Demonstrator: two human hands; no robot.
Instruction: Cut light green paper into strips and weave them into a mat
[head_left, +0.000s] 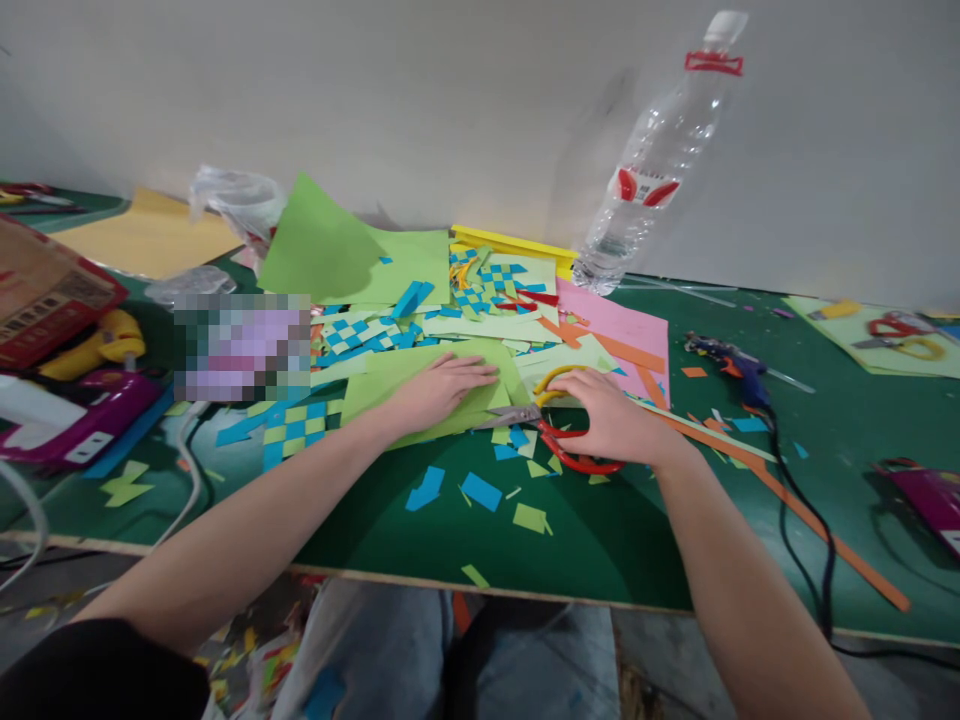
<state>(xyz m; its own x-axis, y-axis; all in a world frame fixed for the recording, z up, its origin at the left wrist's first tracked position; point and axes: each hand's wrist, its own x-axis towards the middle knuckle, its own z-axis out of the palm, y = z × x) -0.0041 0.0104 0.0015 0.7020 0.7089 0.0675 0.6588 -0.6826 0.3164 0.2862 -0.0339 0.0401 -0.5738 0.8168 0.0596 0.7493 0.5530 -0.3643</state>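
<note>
My left hand [448,388] lies flat, fingers stretched out, on a sheet of light green paper [373,398]. My right hand [611,415] grips a pair of scissors [577,464] with one yellow and one red handle loop. The scissor blades point left, parted a little, near the lower right edge of the green sheet. Blue and green woven paper strips [360,332] lie behind my left hand, and another woven piece [294,432] is to its left. Small blue paper scraps [481,491] and green ones are scattered in front of the scissors.
A tall clear bottle [652,165] stands at the back against the wall. A blue glue gun [731,368] with a black cord lies right; a long orange strip [832,542] runs toward the table edge. Pink paper [634,325], a blurred phone-like object [244,350] and a purple device [90,420] are nearby.
</note>
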